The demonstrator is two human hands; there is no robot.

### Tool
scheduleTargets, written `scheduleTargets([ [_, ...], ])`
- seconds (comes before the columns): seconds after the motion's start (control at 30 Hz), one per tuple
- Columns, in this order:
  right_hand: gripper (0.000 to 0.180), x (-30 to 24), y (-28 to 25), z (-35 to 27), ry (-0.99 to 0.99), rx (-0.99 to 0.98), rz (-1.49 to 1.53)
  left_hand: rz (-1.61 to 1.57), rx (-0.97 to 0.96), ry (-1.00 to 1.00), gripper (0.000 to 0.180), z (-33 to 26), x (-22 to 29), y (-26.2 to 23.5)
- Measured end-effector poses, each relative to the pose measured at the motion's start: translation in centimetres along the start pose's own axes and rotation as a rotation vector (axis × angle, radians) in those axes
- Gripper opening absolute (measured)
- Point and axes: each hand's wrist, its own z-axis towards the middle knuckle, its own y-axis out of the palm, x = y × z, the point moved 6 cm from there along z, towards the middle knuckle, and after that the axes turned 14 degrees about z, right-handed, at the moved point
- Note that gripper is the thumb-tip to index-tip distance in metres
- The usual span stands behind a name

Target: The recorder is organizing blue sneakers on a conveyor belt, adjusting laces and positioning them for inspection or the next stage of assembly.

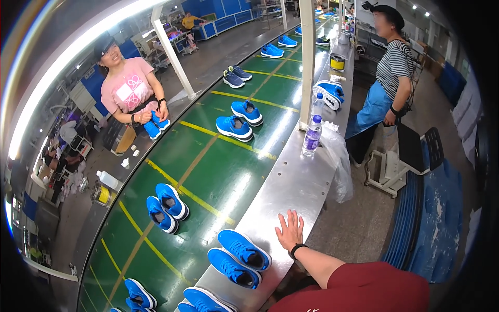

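My right hand (290,232) is open with the fingers spread, over the bare metal ledge (291,192) beside the conveyor; whether it touches the metal I cannot tell. A dark band circles that wrist, and a dark red sleeve covers the upper arm. Just left of the hand, a pair of blue sneakers (240,255) with white soles stands on the ledge. Another blue pair (202,300) is nearer, cut off by the lower edge. My left hand is out of view.
The green conveyor belt (208,166) carries several pairs of sneakers. A purple-labelled bottle (312,136) and plastic bag (338,166) are on the ledge. Across the belt, a person in pink (127,86) holds blue shoes; another in stripes (395,65) stands beyond the bag, near a black chair (410,148).
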Motion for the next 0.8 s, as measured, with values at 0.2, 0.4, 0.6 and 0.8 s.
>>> scheduleTargets([
  [0.2, 0.054, 1.7, -0.2, -0.5, 0.035, 0.041, -0.039, 0.032, 0.123, 0.201, 0.063, 1.2, -4.2, 7.5],
  [0.4, 0.053, -0.4, 0.3, 0.0, 0.005, -0.026, -0.025, 0.143, -0.250, 0.276, 0.074, 4.6, -0.4, 5.0],
  [0.6, 0.051, 0.6, -1.6, -0.3, 0.042, -0.019, -0.027, 0.183, -0.242, 0.355, 0.073, 5.4, 0.6, 4.1],
  [0.8, 0.051, 0.7, -1.0, 0.1, 0.066, -0.056, -0.035, 0.196, -0.245, 0.394, 0.073, 6.4, 1.3, 4.1],
])
